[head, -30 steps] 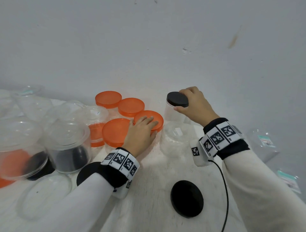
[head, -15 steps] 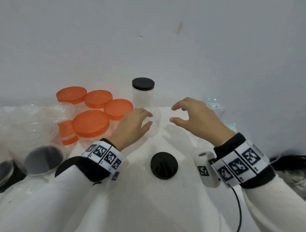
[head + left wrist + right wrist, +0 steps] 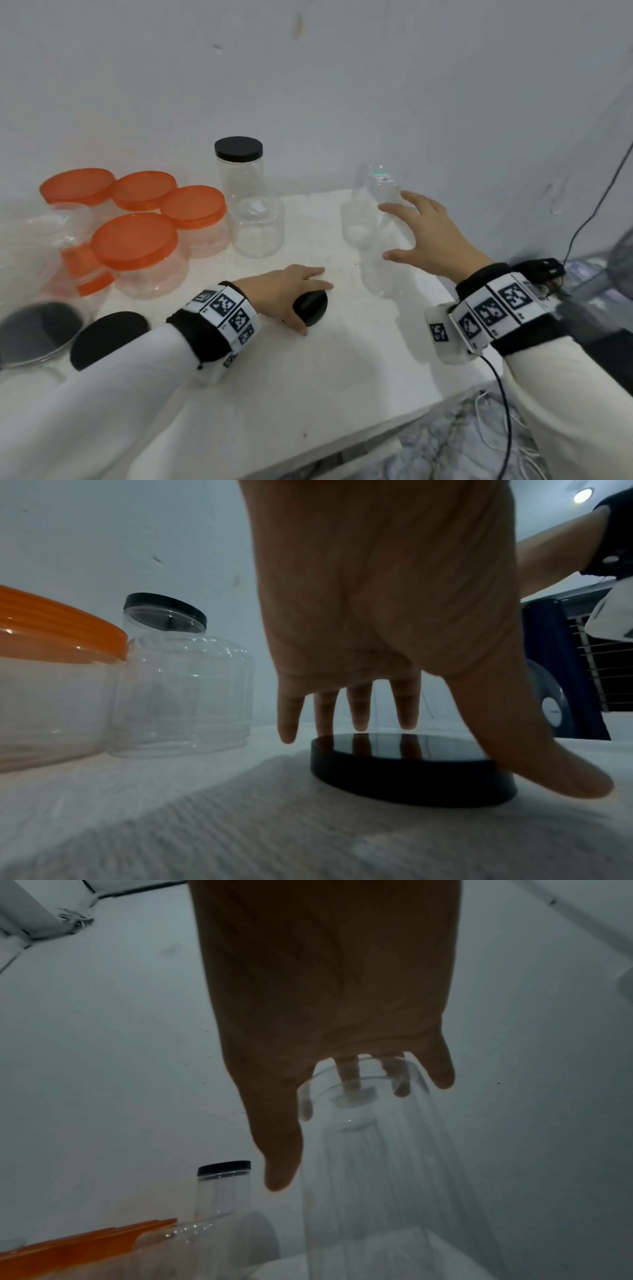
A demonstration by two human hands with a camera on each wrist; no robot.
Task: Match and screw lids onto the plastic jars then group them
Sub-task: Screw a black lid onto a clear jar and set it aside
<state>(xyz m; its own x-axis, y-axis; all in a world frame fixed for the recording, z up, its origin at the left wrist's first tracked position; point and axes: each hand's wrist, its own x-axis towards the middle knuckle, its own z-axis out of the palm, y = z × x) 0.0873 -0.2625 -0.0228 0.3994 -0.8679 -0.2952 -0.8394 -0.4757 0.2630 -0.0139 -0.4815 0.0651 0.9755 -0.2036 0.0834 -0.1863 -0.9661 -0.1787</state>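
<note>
A loose black lid lies flat on the white table. My left hand rests over it with straight fingers. In the left wrist view the fingertips touch the far edge of the black lid and the thumb lies along its right side. My right hand is spread around the open top of a tall clear lidless jar near the table's right edge, not closed on it. In the right wrist view the tall jar stands under the fingers, thumb to its left.
A clear jar with a black lid stands at the back, a lidless clear jar in front of it. Several orange-lidded jars are grouped to the left. Another black lid lies near left. The table edge and cables are at right.
My right hand let go of the black-lidded jar and moved right to the tall lidless jar. My left hand left the orange lid and came down onto the loose black lid.
</note>
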